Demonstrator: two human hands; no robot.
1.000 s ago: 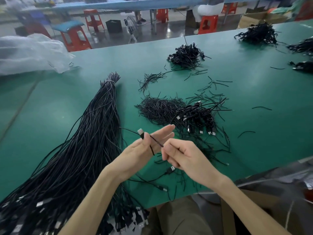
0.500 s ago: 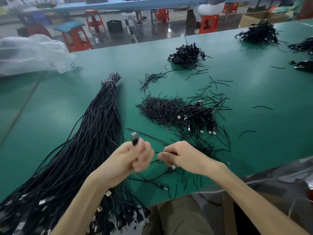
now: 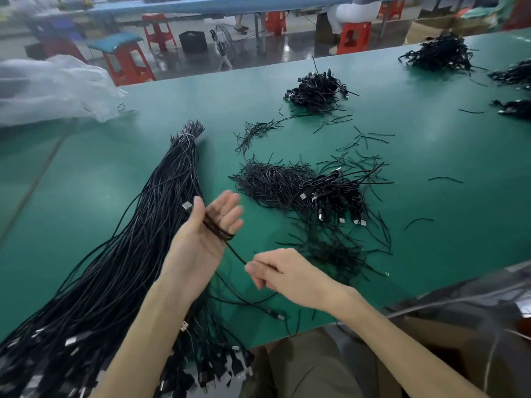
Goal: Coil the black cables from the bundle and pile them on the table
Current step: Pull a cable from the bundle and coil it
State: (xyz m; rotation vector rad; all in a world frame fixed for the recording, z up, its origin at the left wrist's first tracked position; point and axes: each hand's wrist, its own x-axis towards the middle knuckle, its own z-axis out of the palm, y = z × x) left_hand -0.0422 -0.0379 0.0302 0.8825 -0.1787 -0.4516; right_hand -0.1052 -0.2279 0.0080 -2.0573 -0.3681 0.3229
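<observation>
- My left hand [image 3: 201, 239] is raised palm-up over the tabletop [image 3: 431, 156]; its fingers [image 3: 230, 208] are spread and nearly straight, a little blurred.
- One black cable [image 3: 234, 251] is looped several times across that palm, between thumb and fingers; its metal connector [image 3: 186, 207] sticks out just beside my thumb.
- From the loops the cable runs down in a taut line to my right hand [image 3: 287, 278]; those fingers are curled in and pinch the cable near their tips.
- Below my right hand the cable's slack sags over the near edge of the tabletop.
- The bundle [image 3: 138, 239] of long black cables lies on my left, tied near its far tip; its connector ends hang over the near edge.
- The pile of coiled cables [image 3: 336, 193] sits on the tabletop beyond my right hand, well apart from it.
- A heap of thin black ties [image 3: 270, 179] touches that pile on its left; loose ties lie scattered around both.
- Another coiled heap [image 3: 316, 90] lies farther back; a clear plastic bag [image 3: 48, 84] rests at the far left.
</observation>
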